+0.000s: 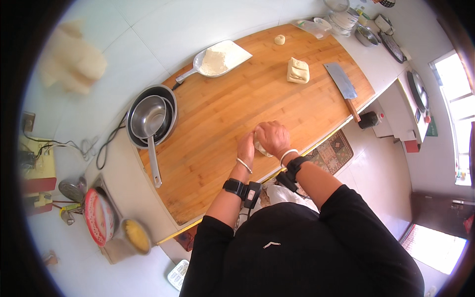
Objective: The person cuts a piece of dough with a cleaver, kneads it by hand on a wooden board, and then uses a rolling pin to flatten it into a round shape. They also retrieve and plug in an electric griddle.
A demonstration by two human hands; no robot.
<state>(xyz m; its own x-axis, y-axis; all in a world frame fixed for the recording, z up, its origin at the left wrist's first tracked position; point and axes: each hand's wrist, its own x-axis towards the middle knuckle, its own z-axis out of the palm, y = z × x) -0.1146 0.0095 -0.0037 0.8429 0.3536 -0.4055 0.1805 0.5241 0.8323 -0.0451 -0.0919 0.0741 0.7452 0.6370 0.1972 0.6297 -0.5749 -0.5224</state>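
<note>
Near the front edge of a wooden board point(207, 111), both hands are on a lump of dough point(262, 147). My right hand point(274, 136) is curled over its top; my left hand point(245, 146) lies along its left side. The hands cover most of the lump. Farther back on the board sit a thick folded block of dough point(298, 71) and a small round piece of dough point(279, 39). A metal scoop point(243, 55) with flour point(215, 59) lies at the back edge. To the right rests a cleaver point(341, 80) with a wooden handle.
At the board's left end, a metal saucepan point(149, 117) sits inside a larger dark pan point(172, 107). A black cable point(107, 144) runs beside them. Stacked bowls point(341, 22) and a plastic bag point(310, 29) are at the back right. A red-and-white basin point(98, 217) stands at the lower left.
</note>
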